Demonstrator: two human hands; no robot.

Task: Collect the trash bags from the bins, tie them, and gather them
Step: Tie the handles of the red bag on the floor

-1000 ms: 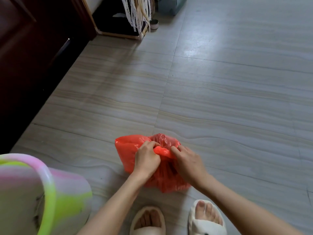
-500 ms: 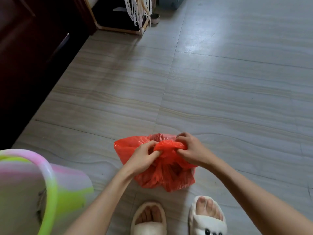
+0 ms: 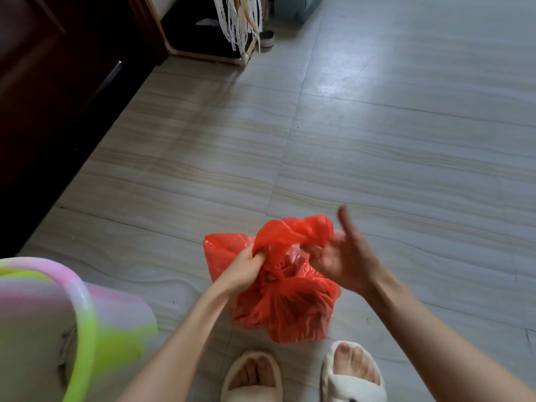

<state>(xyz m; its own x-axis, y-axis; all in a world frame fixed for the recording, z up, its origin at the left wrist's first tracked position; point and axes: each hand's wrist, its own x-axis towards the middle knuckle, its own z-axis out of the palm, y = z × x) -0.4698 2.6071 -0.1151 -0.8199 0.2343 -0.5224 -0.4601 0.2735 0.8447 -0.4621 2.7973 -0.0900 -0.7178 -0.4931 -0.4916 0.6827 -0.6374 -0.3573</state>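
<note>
Thin red plastic, the trash bag [image 3: 278, 300] looks light and slippery, best gripped at its bunched neck, where it is pinched by the left hand [image 3: 246, 266] while the right hand [image 3: 342, 262] is spread open, blurred.

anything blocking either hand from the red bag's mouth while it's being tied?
Nothing visible does. The left hand already grips the bunched top of the crinkled red plastic trash bag; the right hand, fingers spread and motion-blurred, is right against a raised flap. The pink-and-green plastic bin sits apart at the left, and the tiled floor around shows nothing else near.
</note>
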